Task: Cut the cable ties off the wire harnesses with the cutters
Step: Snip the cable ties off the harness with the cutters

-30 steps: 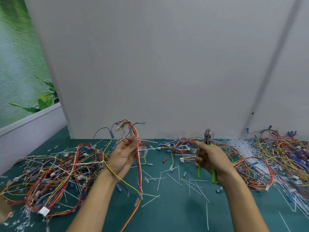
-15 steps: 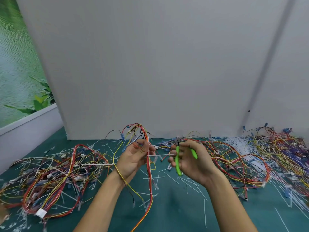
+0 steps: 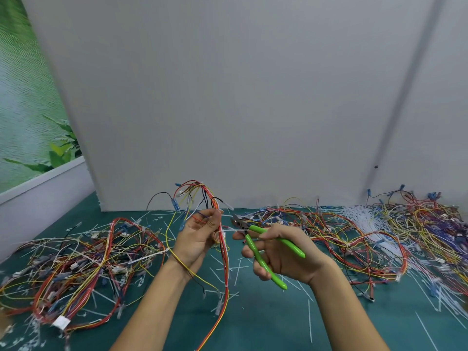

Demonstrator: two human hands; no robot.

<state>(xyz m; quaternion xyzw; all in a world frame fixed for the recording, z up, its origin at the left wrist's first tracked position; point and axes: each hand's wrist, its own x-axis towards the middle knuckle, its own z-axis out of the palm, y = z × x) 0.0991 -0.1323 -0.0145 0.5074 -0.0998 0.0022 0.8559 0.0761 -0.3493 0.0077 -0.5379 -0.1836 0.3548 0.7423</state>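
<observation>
The wire harness [image 3: 222, 252] is gripped in the left hand [image 3: 198, 239], with the fingers curled round its red and orange strands. Its long axis runs nearly upright. Above the grip it arches over, and below it hangs down to the green mat [image 3: 266, 315].

A white cable tie [image 3: 229, 230] is wrapped round the harness just below the left fingertips. Its tail sticks out sideways to the right of the harness, roughly at right angles to the strands.

The cutters [image 3: 257, 228] are held in the right hand [image 3: 281, 257], just right of the harness, with the green handles spread apart in the palm. The head is aimed up and left toward the harness and lies slightly above the tie, near it but not yet on it. Whether the right index fingertip touches the tail cannot be told.

The coming cut is judged to turn on this short gap — the head would have to be lowered and brought leftward so that the tie's band, not a wire, is taken. Loose harness piles lie well to either side of the held harness.
</observation>
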